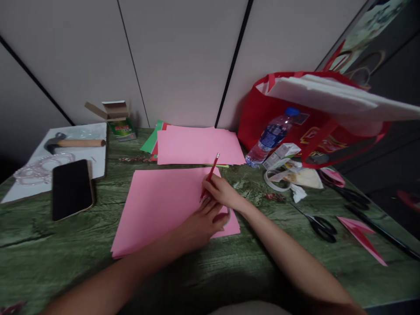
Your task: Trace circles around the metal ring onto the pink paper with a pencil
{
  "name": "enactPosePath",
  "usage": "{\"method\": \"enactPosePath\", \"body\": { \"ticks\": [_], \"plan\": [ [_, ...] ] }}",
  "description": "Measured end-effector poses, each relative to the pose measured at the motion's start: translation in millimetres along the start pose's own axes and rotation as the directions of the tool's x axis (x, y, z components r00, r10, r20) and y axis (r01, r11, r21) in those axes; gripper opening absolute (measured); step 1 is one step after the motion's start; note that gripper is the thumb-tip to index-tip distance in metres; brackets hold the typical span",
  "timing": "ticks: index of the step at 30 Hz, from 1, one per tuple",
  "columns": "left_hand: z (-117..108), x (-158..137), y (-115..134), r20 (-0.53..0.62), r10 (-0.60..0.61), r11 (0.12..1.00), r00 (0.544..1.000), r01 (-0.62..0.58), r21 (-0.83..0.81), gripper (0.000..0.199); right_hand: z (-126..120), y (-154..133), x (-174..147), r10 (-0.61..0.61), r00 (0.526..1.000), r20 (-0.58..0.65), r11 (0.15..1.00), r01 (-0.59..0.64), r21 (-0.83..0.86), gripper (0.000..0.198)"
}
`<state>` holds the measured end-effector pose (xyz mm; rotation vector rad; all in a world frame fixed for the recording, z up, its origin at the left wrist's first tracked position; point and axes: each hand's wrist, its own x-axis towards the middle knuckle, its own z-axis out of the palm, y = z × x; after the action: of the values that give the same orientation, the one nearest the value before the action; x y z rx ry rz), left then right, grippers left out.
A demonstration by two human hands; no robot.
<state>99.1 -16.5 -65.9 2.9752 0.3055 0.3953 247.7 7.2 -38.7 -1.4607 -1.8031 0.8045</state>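
Observation:
My right hand (220, 190) is closed around a red pencil (213, 167), its eraser end pointing up and its tip down at the pink paper. Beneath lies a stack of pink paper sheets (160, 197). Resting on the right part of that stack, my left hand (205, 221) has its fingers and thumb over a round, pale-edged object (229, 215), mostly hidden under the palm. The left fingertips lie close to the pencil tip. What the pencil tip touches is partly hidden by the fingers.
More pink paper (200, 144) lies behind. At left are a phone (72, 190), a hammer (82, 143) and a small box (122, 129). To the right stand a bottle (271, 138) and red bag (256, 113), with a tape roll (277, 187), scissors (323, 228) and folded pink paper (362, 240).

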Motion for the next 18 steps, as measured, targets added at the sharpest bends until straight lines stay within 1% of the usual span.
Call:
{"method": "enactPosePath", "body": {
  "ticks": [4,8,11,15,18],
  "plan": [
    [-2,0,1,0.008,0.005,1.000,1.000,-0.005,-0.008,0.039,0,-6,0,-0.016,0.999,0.033,0.999,0.017,-0.030,0.012],
    [-1,-1,0,-0.004,0.010,1.000,1.000,-0.010,-0.015,0.038,0,-9,0,-0.014,0.997,0.077,0.998,0.019,-0.064,0.011],
    [-1,-1,0,-0.014,0.012,1.000,1.000,-0.012,-0.025,0.038,0,-10,0,-0.023,0.996,0.086,0.995,0.031,-0.099,0.011],
    [-2,0,0,-0.004,0.007,1.000,1.000,-0.007,-0.012,0.037,-2,-6,3,-0.030,0.997,0.069,0.988,0.040,-0.150,0.011],
    [-2,0,-1,-0.004,0.013,1.000,1.000,-0.013,0.011,0.035,-5,3,5,-0.028,0.999,0.020,0.983,0.031,-0.183,0.012]
  ]
}}
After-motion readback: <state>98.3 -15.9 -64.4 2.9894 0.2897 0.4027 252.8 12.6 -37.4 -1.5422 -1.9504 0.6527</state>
